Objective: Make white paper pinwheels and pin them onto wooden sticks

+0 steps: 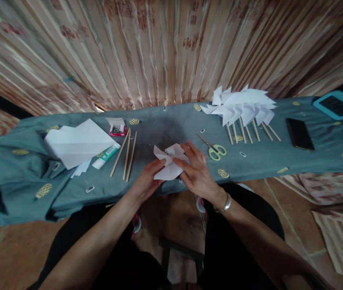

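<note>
A white paper pinwheel [169,171], with its points folded in, is held between my two hands above the front of the table. My left hand [149,177] grips its left side, thumb on top near the centre. My right hand [196,171] pinches it from the right, the index finger and thumb by the middle and the other fingers raised. To the left lie several wooden sticks [127,157] and an open red box [117,128] of small metal pins. Green-handled scissors [216,152] rest just right of my right hand.
On the left are white paper sheets [77,145] and a green-and-white glue tube [106,156]. At the back right, several finished pinwheels [244,104] on sticks lie in an overlapping row. Beyond them are a black phone [300,134] and a blue-framed tablet [337,105]. A pleated curtain hangs behind the cloth-covered table [159,125].
</note>
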Demonstrator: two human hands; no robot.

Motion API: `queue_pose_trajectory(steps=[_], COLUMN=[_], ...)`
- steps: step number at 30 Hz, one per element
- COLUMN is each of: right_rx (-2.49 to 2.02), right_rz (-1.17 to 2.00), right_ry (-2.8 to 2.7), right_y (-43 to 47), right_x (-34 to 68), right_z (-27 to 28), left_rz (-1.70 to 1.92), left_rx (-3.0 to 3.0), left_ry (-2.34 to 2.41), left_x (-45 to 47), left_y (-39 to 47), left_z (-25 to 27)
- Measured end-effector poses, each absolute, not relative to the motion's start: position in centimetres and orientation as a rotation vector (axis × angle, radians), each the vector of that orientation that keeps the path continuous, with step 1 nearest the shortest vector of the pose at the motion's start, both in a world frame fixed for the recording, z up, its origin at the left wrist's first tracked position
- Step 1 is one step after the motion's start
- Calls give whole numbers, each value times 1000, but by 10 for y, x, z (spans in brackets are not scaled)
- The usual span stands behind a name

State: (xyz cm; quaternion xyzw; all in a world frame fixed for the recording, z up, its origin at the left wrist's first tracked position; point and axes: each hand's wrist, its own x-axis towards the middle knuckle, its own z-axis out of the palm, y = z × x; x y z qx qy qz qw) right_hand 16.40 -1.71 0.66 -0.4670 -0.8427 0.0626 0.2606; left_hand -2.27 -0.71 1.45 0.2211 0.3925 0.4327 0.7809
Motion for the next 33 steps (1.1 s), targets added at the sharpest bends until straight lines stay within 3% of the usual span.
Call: queue_pose_trajectory(steps=[7, 33], right_rx=[-1217, -1099], right_rz=[7, 6], right_ry=[-2296, -2197], right_y=[-19, -8], right_x=[157, 133], right_z=[22, 36], left_rz=[964, 1133], left_rx=[499, 515], left_ry=[818, 882], left_x=[-29, -36], left_y=[2, 12], left_z=[21, 45])
